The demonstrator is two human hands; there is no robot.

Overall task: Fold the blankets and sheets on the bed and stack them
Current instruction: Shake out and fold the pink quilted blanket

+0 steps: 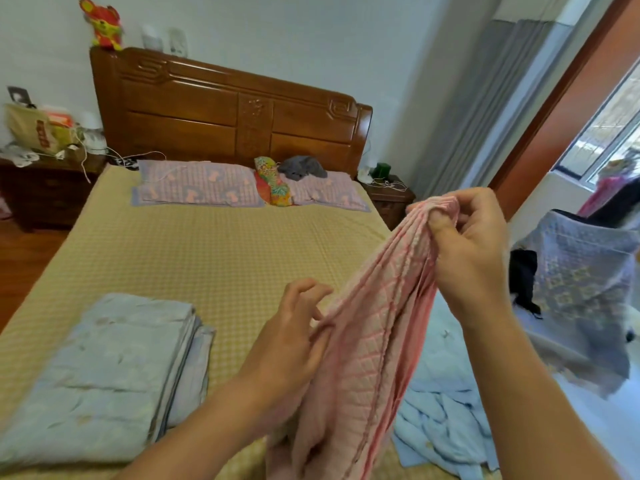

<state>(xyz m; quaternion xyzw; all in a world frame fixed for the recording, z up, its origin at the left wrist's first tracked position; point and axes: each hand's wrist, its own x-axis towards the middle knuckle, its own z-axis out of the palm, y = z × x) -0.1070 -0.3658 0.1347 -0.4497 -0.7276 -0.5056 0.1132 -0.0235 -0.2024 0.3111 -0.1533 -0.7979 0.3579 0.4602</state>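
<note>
Pink quilted blanket [367,341] hangs bunched between both hands above the near edge of the bed [225,244]. Right hand [474,244] grips its gathered top edge high up; left hand [294,334] pinches a fold lower down. Corners are not sorted out, so a fold started now would likely come out crooked, and the bunched cloth could slip from the left pinch. A folded pale blue quilt [100,368] lies to the left, and a crumpled blue sheet [446,417], lying right underneath, crowds the spreading space.
</note>
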